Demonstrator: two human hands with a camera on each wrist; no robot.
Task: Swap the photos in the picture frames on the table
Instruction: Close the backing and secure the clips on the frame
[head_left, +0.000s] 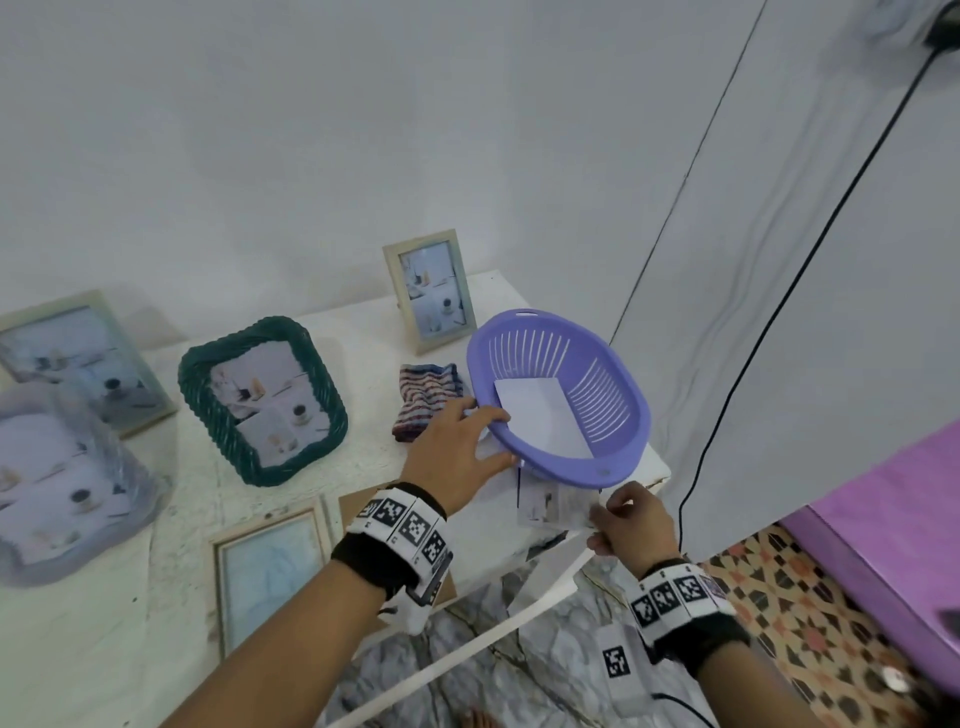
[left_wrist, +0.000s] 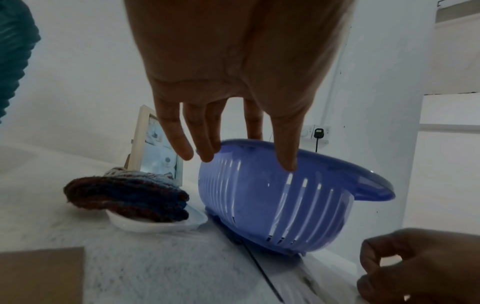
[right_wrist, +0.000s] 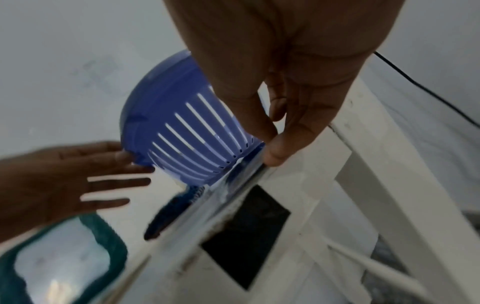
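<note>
The purple basket (head_left: 558, 395) stands tilted at the right end of the white table (head_left: 156, 623), one side raised, with a white sheet (head_left: 540, 421) lying inside it. The left hand (head_left: 457, 452) has its fingers straight and spread against the basket's near rim; the left wrist view shows the fingertips (left_wrist: 205, 152) resting on the rim and the thumb laid down the slotted wall. The right hand (head_left: 631, 519) is at the table edge just below the basket, where thumb and forefinger pinch a photo (head_left: 553, 506) whose far end runs under the basket's base. The right wrist view shows that pinch close up, the thumb (right_wrist: 278, 152) pressed on the glossy photo edge beside the basket; the head view gives only the back of this hand.

Left of the basket lies a folded striped cloth (head_left: 426, 400); the left wrist view alone reveals a small white dish (left_wrist: 155, 224) under it. Behind the cloth a pale upright frame (head_left: 431, 291) holds a photo. Further left of the basket a green woven frame (head_left: 262, 400) lies with a photo in it, and beyond that are two more frames, blurred. In front of the basket's left side, near the table edge, a pale frame (head_left: 270, 571) lies flat beside a brown backing board (head_left: 358, 506), largely hidden by the left wrist.
</note>
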